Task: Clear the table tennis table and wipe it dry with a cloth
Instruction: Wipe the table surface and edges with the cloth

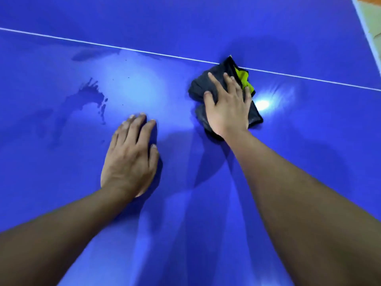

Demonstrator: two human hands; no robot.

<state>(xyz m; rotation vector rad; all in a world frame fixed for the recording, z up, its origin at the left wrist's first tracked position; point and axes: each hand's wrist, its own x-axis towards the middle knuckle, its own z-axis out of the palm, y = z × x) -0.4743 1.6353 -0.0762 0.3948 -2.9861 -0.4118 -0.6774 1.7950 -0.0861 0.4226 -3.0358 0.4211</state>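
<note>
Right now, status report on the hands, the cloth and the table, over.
Right hand flat on dark cloth at the white line. Left hand flat on table. Wet patch beyond it, unwiped.

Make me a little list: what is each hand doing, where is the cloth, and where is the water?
left hand: flat on the table, holding nothing
right hand: presses flat on the cloth
cloth: dark with a yellow-green part, bunched, far corner on the white line
wet patch: splash beyond and left of the left hand, not under the cloth
</note>
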